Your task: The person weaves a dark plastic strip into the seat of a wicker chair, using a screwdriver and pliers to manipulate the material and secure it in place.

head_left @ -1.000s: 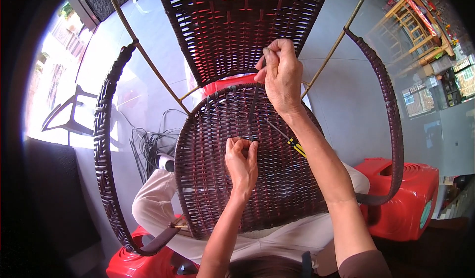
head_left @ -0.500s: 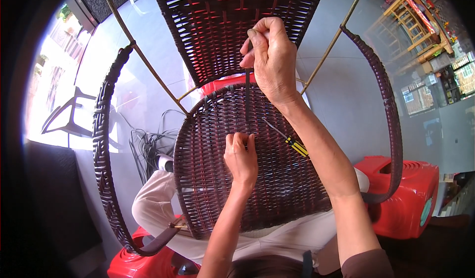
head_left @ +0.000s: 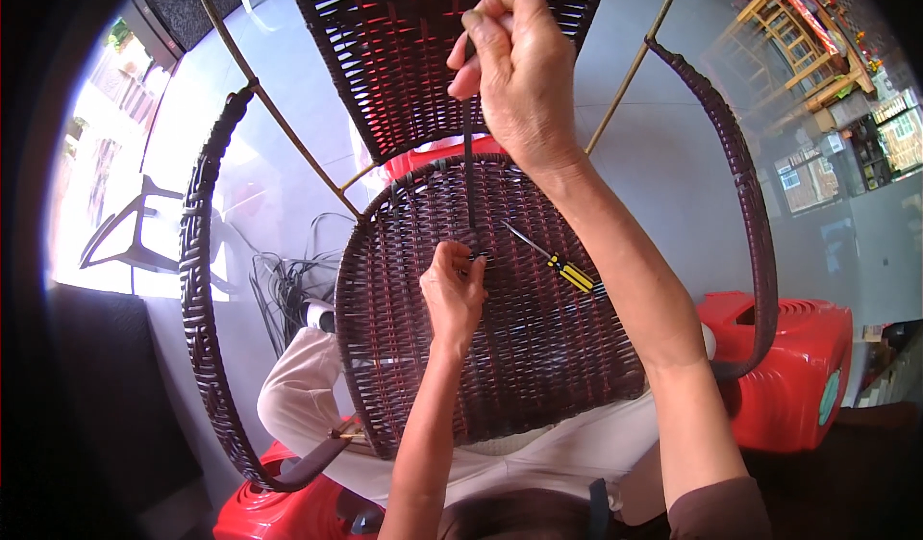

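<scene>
A woven chair seat (head_left: 394, 300) in dark brown and reddish strands lies over my lap. My right hand (head_left: 527, 78) is raised above its far edge, pinching a dark flat weaving strip (head_left: 468, 170). The strip runs taut from those fingers down to the seat's middle. At its lower end, my left hand (head_left: 452, 295) rests on the weave with fingers curled and thumb close to them. What is between them cannot be made out. A screwdriver (head_left: 571, 274) with a yellow and black handle lies on the seat, right of my left hand.
The woven backrest (head_left: 361, 50) rises beyond the seat. Wrapped armrests curve along the left (head_left: 197, 251) and right (head_left: 753, 203), joined to bare metal rods. Coiled dark strands (head_left: 279, 295) lie on the floor at left. Red plastic stools (head_left: 784, 357) stand either side of me.
My right hand has risen farther from the seat, drawing out more of the strip. My left hand has shifted slightly up and left, its thumb now a little apart. The view has moved slightly.
</scene>
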{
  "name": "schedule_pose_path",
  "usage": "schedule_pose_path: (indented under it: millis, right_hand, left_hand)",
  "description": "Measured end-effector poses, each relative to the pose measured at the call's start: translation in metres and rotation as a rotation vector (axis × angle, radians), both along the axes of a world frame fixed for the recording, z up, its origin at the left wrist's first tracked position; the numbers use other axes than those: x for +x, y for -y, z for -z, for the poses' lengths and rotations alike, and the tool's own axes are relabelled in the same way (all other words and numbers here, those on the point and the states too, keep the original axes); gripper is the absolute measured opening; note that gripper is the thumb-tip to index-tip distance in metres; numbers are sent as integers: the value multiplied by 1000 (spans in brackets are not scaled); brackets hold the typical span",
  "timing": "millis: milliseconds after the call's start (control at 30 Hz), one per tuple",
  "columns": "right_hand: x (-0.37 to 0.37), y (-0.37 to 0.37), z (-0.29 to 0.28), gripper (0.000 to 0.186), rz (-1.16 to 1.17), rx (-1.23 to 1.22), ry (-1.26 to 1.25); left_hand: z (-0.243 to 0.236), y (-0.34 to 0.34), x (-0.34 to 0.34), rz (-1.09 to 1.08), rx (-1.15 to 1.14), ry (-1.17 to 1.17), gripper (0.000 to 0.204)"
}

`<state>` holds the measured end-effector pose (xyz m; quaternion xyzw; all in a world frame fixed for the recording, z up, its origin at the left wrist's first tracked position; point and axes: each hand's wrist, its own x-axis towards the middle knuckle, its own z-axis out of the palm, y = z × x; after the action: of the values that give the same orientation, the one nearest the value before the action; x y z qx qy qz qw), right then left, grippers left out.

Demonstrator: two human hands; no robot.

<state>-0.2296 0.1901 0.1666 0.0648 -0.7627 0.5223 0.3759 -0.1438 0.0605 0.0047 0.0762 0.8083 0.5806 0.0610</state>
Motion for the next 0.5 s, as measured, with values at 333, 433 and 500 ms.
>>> schedule_pose_path:
  millis: [333,433,500]
  right_hand:
    - [-3,5,-3,6,46,32,-18]
    - [-15,4,0,7,53,6,-64]
    - [-23,3,0,8,71,-5,-14]
  left_hand:
    - [9,1,-5,0,-60,-4,10]
    - [14,-1,-4,-26,-85,-31,12]
    - [12,-1,-2,-15,-81,-39,11]
